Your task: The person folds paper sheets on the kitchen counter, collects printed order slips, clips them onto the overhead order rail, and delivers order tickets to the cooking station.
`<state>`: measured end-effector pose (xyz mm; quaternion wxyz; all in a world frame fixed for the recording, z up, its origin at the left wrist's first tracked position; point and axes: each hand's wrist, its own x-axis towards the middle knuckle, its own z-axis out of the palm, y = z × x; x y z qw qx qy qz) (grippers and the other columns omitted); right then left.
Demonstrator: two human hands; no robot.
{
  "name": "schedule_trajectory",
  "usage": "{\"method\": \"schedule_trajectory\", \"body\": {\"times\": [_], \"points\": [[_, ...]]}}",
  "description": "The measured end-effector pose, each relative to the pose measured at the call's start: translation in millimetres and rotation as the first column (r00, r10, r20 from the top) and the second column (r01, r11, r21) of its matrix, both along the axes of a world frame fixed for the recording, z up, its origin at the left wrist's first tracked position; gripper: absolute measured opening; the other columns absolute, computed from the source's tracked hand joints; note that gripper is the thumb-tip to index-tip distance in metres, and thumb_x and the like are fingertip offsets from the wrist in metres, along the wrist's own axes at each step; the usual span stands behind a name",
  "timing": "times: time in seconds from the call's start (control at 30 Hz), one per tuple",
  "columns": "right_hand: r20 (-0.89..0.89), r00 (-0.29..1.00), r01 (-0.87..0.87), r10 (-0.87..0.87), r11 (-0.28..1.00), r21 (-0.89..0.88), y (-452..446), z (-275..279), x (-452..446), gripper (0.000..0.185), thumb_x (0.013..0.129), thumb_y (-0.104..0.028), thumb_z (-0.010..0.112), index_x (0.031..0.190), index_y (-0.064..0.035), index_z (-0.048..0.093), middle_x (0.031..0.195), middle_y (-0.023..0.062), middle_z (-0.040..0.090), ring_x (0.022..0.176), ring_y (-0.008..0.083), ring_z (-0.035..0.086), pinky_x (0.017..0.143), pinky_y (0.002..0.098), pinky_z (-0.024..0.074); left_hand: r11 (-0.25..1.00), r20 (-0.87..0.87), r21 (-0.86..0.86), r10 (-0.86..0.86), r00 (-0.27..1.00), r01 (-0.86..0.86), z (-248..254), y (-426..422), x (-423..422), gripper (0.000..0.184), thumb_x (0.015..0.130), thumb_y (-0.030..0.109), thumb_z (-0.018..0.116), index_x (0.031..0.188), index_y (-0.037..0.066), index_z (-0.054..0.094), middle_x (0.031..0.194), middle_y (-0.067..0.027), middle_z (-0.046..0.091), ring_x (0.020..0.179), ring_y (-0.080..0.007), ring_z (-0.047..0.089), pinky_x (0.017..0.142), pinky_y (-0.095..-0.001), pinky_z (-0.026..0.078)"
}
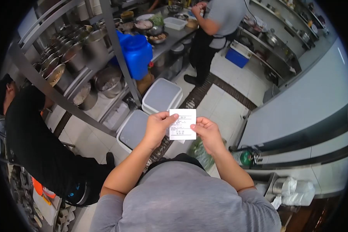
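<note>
A small white printed receipt (183, 127) is held up in front of my chest, its printed face toward me. My left hand (158, 125) pinches its left edge, the thumb lying over the upper left corner. On the other side my right hand (208, 133) grips the right edge, with the thumb on the front. The fingers behind the paper are hidden. The fine print is too small to read.
Lidded white bins (162, 94) stand on the floor ahead. To the left, a metal rack (121, 50) holds pots and bowls. One person in black (50, 143) bends at left; another in grey (224, 19) stands at the counter. A blue container (137, 56) sits by the rack.
</note>
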<state>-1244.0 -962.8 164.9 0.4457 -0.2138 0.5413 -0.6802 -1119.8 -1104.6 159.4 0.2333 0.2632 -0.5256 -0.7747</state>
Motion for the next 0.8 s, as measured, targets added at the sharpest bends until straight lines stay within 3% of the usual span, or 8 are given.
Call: {"method": "schedule_trajectory", "body": {"times": [0.13, 0.27, 0.37, 0.47, 0.5, 0.6, 0.73, 0.8], "points": [[-0.075, 0.986, -0.151, 0.151, 0.988, -0.001, -66, -16, -21, 0.014, 0.083, -0.007, 0.065, 0.094, -0.0015, 0.059, 0.085, 0.0054, 0.064, 0.075, 0.0106, 0.059, 0.071, 0.0251, 0.0469, 0.954, -0.086, -0.038, 0.294, 0.952, -0.298, 4, -40, -12, 0.019, 0.084, 0.014, 0.066, 0.084, -0.005, 0.065, 0.075, -0.0053, 0.064, 0.069, -0.0082, 0.058, 0.063, -0.0221, 0.045], [0.123, 0.989, -0.066, 0.082, 0.989, -0.134, -137, -6, -49, 0.016, 0.085, -0.009, 0.063, 0.097, -0.0004, 0.058, 0.087, 0.0063, 0.065, 0.078, 0.0108, 0.06, 0.069, 0.0236, 0.0464, 0.894, -0.076, -0.095, 0.432, 0.899, -0.438, -1, -84, -26, 0.015, 0.081, 0.01, 0.069, 0.082, -0.005, 0.066, 0.077, -0.0053, 0.064, 0.069, -0.0079, 0.057, 0.062, -0.0205, 0.042], [-0.035, 0.98, -0.197, 0.194, 0.97, -0.14, -192, -7, -95, 0.019, 0.085, -0.008, 0.062, 0.101, 0.0006, 0.056, 0.089, 0.0075, 0.066, 0.078, 0.0114, 0.06, 0.07, 0.026, 0.0477, 0.876, -0.05, -0.127, 0.463, 0.885, -0.465, -4, -118, -49, 0.011, 0.081, 0.008, 0.068, 0.083, -0.002, 0.065, 0.078, -0.0047, 0.064, 0.067, -0.0086, 0.057, 0.063, -0.0228, 0.043], [-0.147, 0.923, -0.379, 0.356, 0.907, -0.184, -248, -9, -148, 0.018, 0.085, -0.008, 0.063, 0.1, 0.0004, 0.058, 0.089, 0.0079, 0.066, 0.078, 0.0117, 0.061, 0.069, 0.0267, 0.048, 0.834, -0.158, -0.039, 0.538, 0.828, -0.55, -11, -159, -94, 0.011, 0.082, 0.007, 0.066, 0.086, -0.003, 0.065, 0.079, -0.0068, 0.066, 0.068, -0.0093, 0.059, 0.065, -0.0223, 0.046], [-0.184, 0.859, -0.508, 0.478, 0.841, -0.185, -266, -11, -172, 0.024, 0.083, -0.008, 0.065, 0.105, 0.0009, 0.06, 0.093, 0.0071, 0.065, 0.084, 0.0128, 0.061, 0.075, 0.0267, 0.048, 0.816, -0.211, 0.022, 0.569, 0.795, -0.578, -12, -175, -114, 0.01, 0.084, 0.007, 0.064, 0.089, -0.002, 0.063, 0.083, -0.0077, 0.066, 0.071, -0.0106, 0.06, 0.069, -0.0238, 0.047], [-0.575, 0.652, -0.702, 0.494, 0.681, -0.211, -314, -10, -226, 0.03, 0.081, -0.008, 0.068, 0.109, 0.0008, 0.062, 0.1, 0.0053, 0.064, 0.092, 0.0144, 0.06, 0.082, 0.0264, 0.0464, 0.747, -0.361, 0.161, 0.653, 0.666, -0.645, -8, -213, -176, 0.011, 0.085, 0.009, 0.063, 0.092, 0.0, 0.06, 0.088, -0.0079, 0.066, 0.076, -0.0114, 0.06, 0.075, -0.0249, 0.046], [-0.263, 0.642, -0.754, 0.721, 0.656, -0.042, -366, 1, -295, 0.026, 0.079, -0.004, 0.068, 0.104, 0.0005, 0.065, 0.106, 0.0038, 0.061, 0.095, 0.0133, 0.058, 0.086, 0.0259, 0.045, 0.676, -0.327, 0.248, 0.732, 0.597, -0.694, -4, -244, -245, 0.012, 0.088, 0.01, 0.06, 0.094, 0.0, 0.058, 0.092, -0.0076, 0.065, 0.083, -0.0117, 0.059, 0.079, -0.0269, 0.045], [-0.443, 0.69, -0.656, 0.572, 0.754, -0.048, -403, -2, -334, 0.02, 0.079, 0.0, 0.065, 0.1, 0.0003, 0.066, 0.096, 0.0041, 0.063, 0.088, 0.011, 0.059, 0.079, 0.0241, 0.0468, 0.613, -0.293, 0.147, 0.777, 0.557, -0.777, -5, -249, -261, 0.011, 0.088, 0.009, 0.059, 0.095, 0.001, 0.057, 0.093, -0.0067, 0.063, 0.084, -0.0121, 0.058, 0.078, -0.0273, 0.045]]}}
